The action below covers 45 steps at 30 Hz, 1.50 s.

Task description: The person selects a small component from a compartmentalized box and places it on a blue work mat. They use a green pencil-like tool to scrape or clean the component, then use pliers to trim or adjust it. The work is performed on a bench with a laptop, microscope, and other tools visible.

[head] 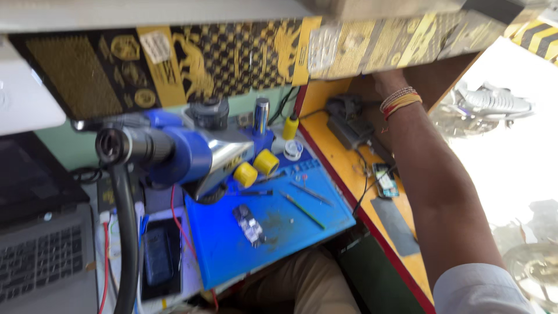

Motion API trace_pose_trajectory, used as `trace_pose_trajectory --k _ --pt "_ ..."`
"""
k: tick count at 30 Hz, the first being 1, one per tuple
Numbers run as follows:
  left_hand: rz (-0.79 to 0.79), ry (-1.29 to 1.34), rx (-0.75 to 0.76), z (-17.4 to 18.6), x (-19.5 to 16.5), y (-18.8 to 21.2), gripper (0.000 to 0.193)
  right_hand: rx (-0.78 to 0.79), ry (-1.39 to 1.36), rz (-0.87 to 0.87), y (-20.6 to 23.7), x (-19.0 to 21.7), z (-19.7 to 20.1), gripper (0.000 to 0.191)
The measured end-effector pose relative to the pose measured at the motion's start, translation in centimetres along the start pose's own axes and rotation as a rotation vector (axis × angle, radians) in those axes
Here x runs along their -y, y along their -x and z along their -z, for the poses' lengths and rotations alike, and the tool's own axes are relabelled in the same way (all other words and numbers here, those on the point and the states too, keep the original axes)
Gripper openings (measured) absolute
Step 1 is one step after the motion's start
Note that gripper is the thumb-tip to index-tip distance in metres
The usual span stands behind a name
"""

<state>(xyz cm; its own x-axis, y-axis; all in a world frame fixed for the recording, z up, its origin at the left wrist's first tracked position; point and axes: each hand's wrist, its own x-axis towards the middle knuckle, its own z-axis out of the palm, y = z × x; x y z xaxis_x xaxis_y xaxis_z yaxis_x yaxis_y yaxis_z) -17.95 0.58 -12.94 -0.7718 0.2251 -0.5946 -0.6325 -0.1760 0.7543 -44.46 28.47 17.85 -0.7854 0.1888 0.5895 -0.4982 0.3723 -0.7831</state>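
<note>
Reaching up and away from the body, the right arm (436,192) stretches over the yellow side shelf (340,160), and the right hand itself is hidden behind the black-and-gold patterned panel (232,58) that hangs along the top, so I cannot tell if the fingers are open or closed, or if they hold anything. Only the wrist shows, with red and yellow thread bands (398,100) around it, and lower down a pale blue sleeve (482,288). The left hand is not in view. Near the wrist, at the back of the shelf, sits a dark grey device (349,125) with a black cable running forward from it. Below the forearm, on the same shelf, lies a small opened phone (385,180), and just beside it a flat dark grey sheet (398,224). To the left of the shelf, a blue work mat (273,232) carries a small circuit board (249,225), a green-handled tool (302,210) and tweezers (312,193). Over the mat's rear corner stands a blue microscope (174,152) with yellow knobs (256,167); a yellow-capped bottle (290,125) stands behind. Further left, a dark phone (158,256) lies face up, and a grey laptop (43,261) is at the edge.
</note>
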Motion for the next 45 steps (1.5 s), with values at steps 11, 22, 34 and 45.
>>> trace_pose_trajectory --k 11,22,34,45 --pt "-0.794 0.106 0.143 1.4 7.5 7.6 0.003 0.212 -0.204 -0.226 21.3 -2.9 0.1 0.021" --pt "-0.763 0.071 0.309 1.7 10.4 9.9 0.007 0.533 -0.407 -0.518 46.3 -4.0 -4.0 0.012" --pt "-0.869 -0.182 0.174 0.0 12.7 10.0 0.005 0.575 -0.439 -0.751 53.0 -2.4 -3.0 0.044" --pt "-0.526 0.781 0.126 0.1 14.1 8.1 0.004 0.379 -0.486 -0.609 51.1 -3.2 -1.0 0.038"
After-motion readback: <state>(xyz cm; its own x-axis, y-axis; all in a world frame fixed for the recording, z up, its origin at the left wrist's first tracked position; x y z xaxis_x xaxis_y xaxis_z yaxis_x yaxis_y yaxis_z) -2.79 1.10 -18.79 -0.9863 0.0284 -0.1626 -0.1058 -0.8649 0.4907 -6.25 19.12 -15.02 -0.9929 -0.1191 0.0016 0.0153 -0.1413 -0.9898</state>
